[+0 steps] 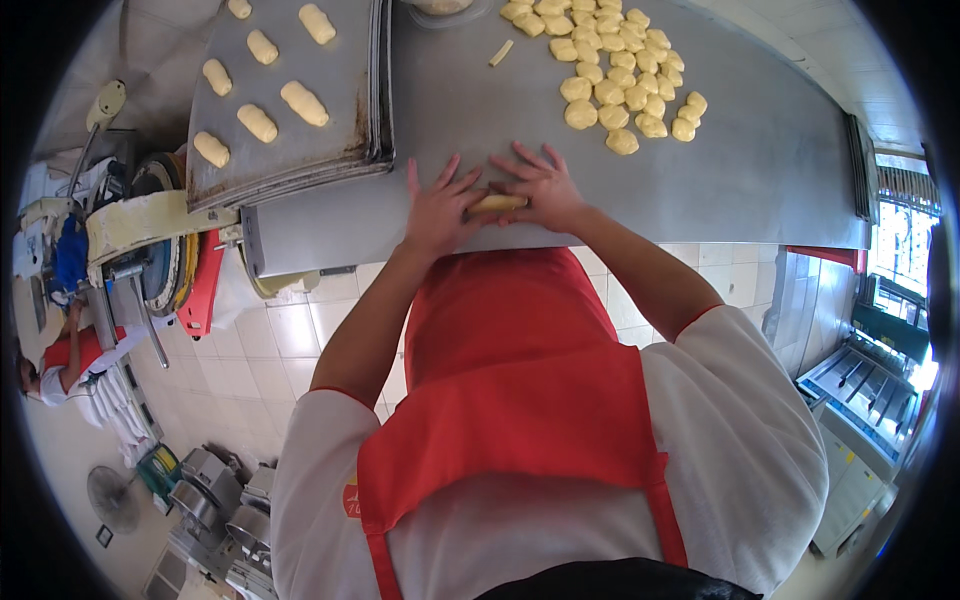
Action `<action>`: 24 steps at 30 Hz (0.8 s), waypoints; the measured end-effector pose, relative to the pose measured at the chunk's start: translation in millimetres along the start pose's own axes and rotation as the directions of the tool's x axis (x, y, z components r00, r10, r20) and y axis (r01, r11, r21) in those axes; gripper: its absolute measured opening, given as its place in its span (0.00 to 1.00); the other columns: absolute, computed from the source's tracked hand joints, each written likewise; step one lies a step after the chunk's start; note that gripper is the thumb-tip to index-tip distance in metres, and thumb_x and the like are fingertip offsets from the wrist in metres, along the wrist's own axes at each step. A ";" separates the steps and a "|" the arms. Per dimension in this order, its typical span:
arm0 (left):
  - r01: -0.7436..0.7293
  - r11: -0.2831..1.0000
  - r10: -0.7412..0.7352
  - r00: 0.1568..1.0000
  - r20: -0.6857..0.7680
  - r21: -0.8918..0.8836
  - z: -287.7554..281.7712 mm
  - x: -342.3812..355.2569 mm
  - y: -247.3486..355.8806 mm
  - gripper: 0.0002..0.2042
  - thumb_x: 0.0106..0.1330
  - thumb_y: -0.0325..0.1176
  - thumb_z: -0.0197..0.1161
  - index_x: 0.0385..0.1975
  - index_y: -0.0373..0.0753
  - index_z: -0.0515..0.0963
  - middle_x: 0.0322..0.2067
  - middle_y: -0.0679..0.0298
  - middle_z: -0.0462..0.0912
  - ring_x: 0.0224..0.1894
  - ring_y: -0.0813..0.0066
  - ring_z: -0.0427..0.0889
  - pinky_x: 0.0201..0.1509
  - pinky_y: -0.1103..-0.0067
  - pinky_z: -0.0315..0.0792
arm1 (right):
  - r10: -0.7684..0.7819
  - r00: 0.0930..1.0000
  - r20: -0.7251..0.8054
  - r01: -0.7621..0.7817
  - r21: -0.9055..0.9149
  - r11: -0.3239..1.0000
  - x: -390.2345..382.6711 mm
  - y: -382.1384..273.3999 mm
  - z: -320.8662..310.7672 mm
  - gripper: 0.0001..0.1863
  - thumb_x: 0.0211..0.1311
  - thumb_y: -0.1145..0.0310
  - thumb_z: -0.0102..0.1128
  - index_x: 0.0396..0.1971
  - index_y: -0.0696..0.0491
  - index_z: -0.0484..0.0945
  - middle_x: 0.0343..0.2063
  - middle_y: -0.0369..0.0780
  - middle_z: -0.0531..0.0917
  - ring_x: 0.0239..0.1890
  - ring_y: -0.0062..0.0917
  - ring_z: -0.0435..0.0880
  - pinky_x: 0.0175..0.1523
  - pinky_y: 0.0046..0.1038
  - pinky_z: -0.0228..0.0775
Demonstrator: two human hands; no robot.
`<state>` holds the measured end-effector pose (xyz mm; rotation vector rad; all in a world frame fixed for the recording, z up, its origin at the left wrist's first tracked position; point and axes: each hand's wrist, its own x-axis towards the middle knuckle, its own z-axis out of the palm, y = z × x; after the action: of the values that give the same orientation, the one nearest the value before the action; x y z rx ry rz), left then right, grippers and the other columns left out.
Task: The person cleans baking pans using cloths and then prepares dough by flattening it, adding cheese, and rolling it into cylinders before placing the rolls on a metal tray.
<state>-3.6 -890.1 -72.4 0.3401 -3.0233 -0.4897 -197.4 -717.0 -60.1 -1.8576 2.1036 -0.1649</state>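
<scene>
A short pale yellow dough roll (497, 203) lies crosswise on the grey metal table (680, 200), close to its near edge. My left hand (440, 208) rests at the roll's left end, fingers spread toward the far side. At the right end is my right hand (546, 190), its fingers also stretched apart. Both hands touch the roll, partly hiding its ends; neither is closed around it. Beyond my hands, to the right, sits a cluster of small dough balls (621, 62). A thin dough strip (501, 53) lies farther back.
Left on the table, a stack of baking trays (330, 165) carries several dough rolls (257, 122). A container (440, 8) stands at the far edge. Floor machinery (150, 235) is left of the table; another person (75, 355) is farther left. A glass-topped cabinet (860, 390) stands right.
</scene>
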 end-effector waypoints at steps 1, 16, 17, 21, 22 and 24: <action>-0.005 1.000 0.005 0.999 -0.045 0.001 1.6 10.0 -3.9 0.27 0.68 0.56 0.69 0.65 0.55 0.82 0.73 0.71 0.75 0.81 0.60 0.62 0.79 0.30 0.29 | 0.013 0.996 -0.093 -0.012 0.013 1.000 5.8 1.9 2.9 0.43 0.61 0.30 0.65 0.72 0.36 0.76 0.80 0.28 0.64 0.85 0.35 0.53 0.83 0.60 0.41; 0.023 0.998 -0.028 0.995 -0.093 -0.059 10.9 -3.0 13.9 0.23 0.64 0.49 0.74 0.59 0.54 0.86 0.73 0.70 0.76 0.80 0.59 0.64 0.79 0.32 0.28 | 0.060 0.968 -0.244 -0.051 0.043 0.998 -10.6 -6.1 24.7 0.34 0.62 0.33 0.68 0.64 0.33 0.84 0.80 0.26 0.63 0.84 0.36 0.55 0.82 0.62 0.42; 0.033 0.998 -0.036 0.998 -0.056 -0.057 9.5 -7.8 16.2 0.23 0.64 0.48 0.74 0.59 0.54 0.86 0.72 0.70 0.77 0.80 0.59 0.65 0.79 0.32 0.27 | 0.052 0.978 -0.202 -0.040 0.064 0.997 -15.4 -8.1 17.6 0.34 0.61 0.34 0.68 0.64 0.33 0.84 0.80 0.26 0.63 0.84 0.36 0.56 0.82 0.62 0.43; 0.099 0.980 -0.117 0.989 -0.094 -0.170 10.8 -13.8 22.7 0.24 0.61 0.44 0.77 0.58 0.49 0.85 0.70 0.66 0.78 0.76 0.58 0.70 0.81 0.43 0.45 | 0.076 0.956 -0.283 -0.046 0.112 0.993 -9.4 -7.1 17.5 0.32 0.60 0.39 0.73 0.64 0.34 0.85 0.79 0.26 0.66 0.83 0.36 0.58 0.82 0.61 0.45; 0.110 0.971 -0.145 0.977 -0.159 -0.214 13.8 -16.2 28.7 0.25 0.60 0.42 0.78 0.59 0.47 0.85 0.68 0.63 0.79 0.74 0.57 0.72 0.80 0.46 0.52 | 0.106 0.949 -0.296 -0.068 0.135 0.989 -14.6 -9.8 19.4 0.32 0.60 0.41 0.75 0.64 0.35 0.84 0.78 0.28 0.67 0.82 0.36 0.60 0.81 0.58 0.47; 0.171 0.921 -0.252 0.947 -0.199 -0.351 8.1 -16.9 39.9 0.26 0.59 0.38 0.79 0.60 0.43 0.83 0.65 0.59 0.80 0.69 0.56 0.77 0.75 0.54 0.67 | 0.167 0.930 -0.327 -0.112 0.182 0.977 -23.4 -16.9 21.2 0.33 0.58 0.45 0.78 0.64 0.38 0.84 0.77 0.31 0.68 0.79 0.36 0.63 0.80 0.54 0.52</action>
<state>3.9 -846.8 -67.8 0.6560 -2.6200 -0.8853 -172.5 -693.7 -71.1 -1.6725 2.3576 -0.6443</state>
